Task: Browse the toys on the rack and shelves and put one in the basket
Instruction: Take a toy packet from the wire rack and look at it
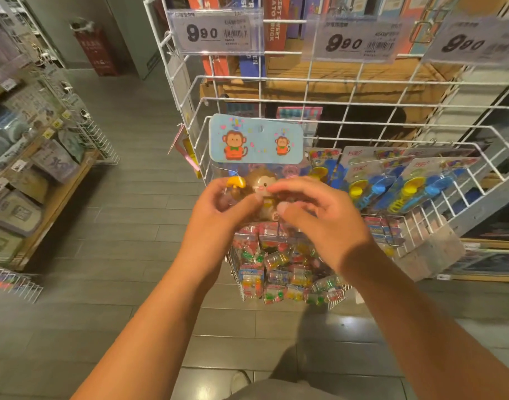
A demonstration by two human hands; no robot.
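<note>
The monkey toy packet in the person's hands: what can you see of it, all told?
The monkey toy packet is a clear plastic bag under a pale blue card header printed with two cartoon monkeys in orange. Inside sits a small brown monkey figure with a pale face and a yellow piece beside it. It is held upright before the white wire rack. The left hand and right hand both pinch the bag's lower part.
</note>
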